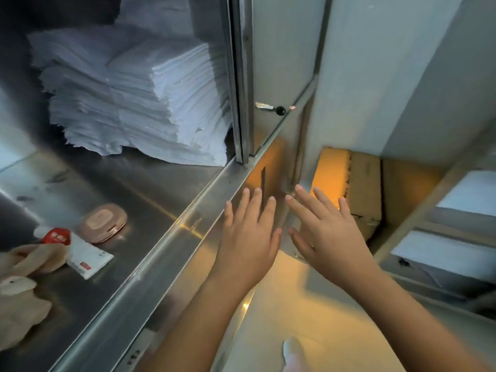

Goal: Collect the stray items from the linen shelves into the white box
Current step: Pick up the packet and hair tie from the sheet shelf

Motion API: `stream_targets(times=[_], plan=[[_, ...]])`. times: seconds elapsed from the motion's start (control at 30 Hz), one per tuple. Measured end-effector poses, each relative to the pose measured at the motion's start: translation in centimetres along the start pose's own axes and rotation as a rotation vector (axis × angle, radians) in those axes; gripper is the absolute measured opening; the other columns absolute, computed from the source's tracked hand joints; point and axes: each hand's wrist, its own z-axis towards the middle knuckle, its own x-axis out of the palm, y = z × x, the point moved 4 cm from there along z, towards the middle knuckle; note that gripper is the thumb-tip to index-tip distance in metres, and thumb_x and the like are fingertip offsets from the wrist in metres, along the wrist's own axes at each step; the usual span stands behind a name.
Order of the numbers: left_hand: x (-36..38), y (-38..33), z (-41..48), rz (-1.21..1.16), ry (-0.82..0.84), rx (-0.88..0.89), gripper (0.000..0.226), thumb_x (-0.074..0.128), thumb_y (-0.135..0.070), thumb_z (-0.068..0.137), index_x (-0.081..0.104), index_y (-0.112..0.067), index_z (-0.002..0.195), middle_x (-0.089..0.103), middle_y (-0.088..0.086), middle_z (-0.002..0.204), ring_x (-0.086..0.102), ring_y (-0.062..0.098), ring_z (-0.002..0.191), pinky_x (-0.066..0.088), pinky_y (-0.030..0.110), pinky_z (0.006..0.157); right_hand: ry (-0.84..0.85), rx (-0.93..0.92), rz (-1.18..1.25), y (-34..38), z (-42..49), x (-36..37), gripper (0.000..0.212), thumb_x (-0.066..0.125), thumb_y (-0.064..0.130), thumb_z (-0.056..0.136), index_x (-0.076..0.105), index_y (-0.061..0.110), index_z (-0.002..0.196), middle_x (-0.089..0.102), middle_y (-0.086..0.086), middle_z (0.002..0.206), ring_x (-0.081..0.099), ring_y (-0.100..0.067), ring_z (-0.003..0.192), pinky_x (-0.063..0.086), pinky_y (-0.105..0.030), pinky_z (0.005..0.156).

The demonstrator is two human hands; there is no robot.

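On the brushed stainless-steel shelf (pixel 150 189) at left, three stray items lie grouped near its front edge. There is a rounded pink compact case (pixel 103 222), lid closed and lying flat. Just near-left of it is a white squeeze tube with a red cap end and red print (pixel 80 251), on its side, with its flat end pointing right. A beige plush toy (pixel 24 299) sits at the far-left margin, partly cut off by the frame, with one soft limb overlapping the tube's red end. Farther back on the same shelf is a tall stack of folded white linens (pixel 139 98), set against the metal sliding-door frame (pixel 243 76); a small black-headed key (pixel 271 108) sits in the door's lock. Left hand (pixel 248 237) and right hand (pixel 326 232) are both held out beyond the shelf's front lip, side by side and close together, backs up, above the pale floor (pixel 295 304). The fingers (pixel 269 210) of both are straight and spread, gripping nothing and touching none of the items. Beyond the fingertips, low and to the right, are brown cardboard boxes (pixel 365 189) lit by a warm orange glow. At the right edge are pale shelving rails with white flat shapes between them, too blurred to identify. The picture is soft with motion blur overall.
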Motion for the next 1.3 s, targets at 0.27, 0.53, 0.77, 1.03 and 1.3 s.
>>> stream_targets(times=[0.27, 0.53, 0.77, 1.03, 1.3], plan=[[0.5, -10.5, 1.5, -0.158, -0.007, 0.348, 0.054, 0.044, -0.032, 0.095, 0.031, -0.012, 0.144, 0.021, 0.012, 0.153, 0.01, 0.028, 0.143, 0.008, 0.05, 0.113, -0.122, 0.315, -0.147, -5.6, -7.9, -6.2, 0.051, 0.073, 0.02, 0.079, 0.057, 0.008, 0.125, 0.052, -0.014, 0.134, 0.046, -0.041, 0.123, 0.035, -0.066, 0.092], [1.4, -22.0, 2.1, -0.193, -0.026, 0.625, 0.052, 0.055, -0.027, 0.091, 0.041, -0.008, 0.138, 0.035, 0.016, 0.147, 0.025, 0.034, 0.138, 0.018, 0.055, 0.109, -0.222, 0.564, -0.269, -11.8, -16.1, -11.2, 0.051, 0.075, 0.021, 0.075, 0.06, 0.008, 0.122, 0.056, -0.013, 0.13, 0.05, -0.04, 0.12, 0.039, -0.064, 0.089], [2.3, -35.2, 0.6, -0.243, 0.012, 0.86, 0.053, 0.046, -0.03, 0.096, 0.032, -0.011, 0.143, 0.025, 0.014, 0.152, 0.013, 0.03, 0.142, 0.009, 0.052, 0.112, -0.314, 0.759, -0.326, -17.5, -25.3, -16.6, 0.052, 0.08, 0.016, 0.069, 0.063, 0.005, 0.117, 0.058, -0.016, 0.126, 0.053, -0.044, 0.114, 0.039, -0.068, 0.084], [3.3, -49.8, -2.8, -0.364, 0.046, 1.059, 0.054, 0.046, -0.027, 0.096, 0.028, -0.011, 0.144, 0.021, 0.013, 0.153, 0.009, 0.03, 0.143, 0.006, 0.05, 0.113, -0.319, 0.967, -0.412, -23.1, -36.3, -22.9, 0.051, 0.075, 0.019, 0.076, 0.059, 0.009, 0.123, 0.055, -0.012, 0.131, 0.048, -0.04, 0.122, 0.036, -0.064, 0.092], [4.3, -61.7, -8.2, -0.477, 0.106, 1.285, 0.053, 0.049, -0.027, 0.094, 0.034, -0.009, 0.142, 0.027, 0.014, 0.151, 0.014, 0.031, 0.142, 0.01, 0.052, 0.112, -0.312, 1.221, -0.532, -25.5, -47.0, -27.3, 0.051, 0.074, 0.019, 0.077, 0.058, 0.01, 0.125, 0.052, -0.012, 0.134, 0.045, -0.04, 0.124, 0.033, -0.064, 0.095]])
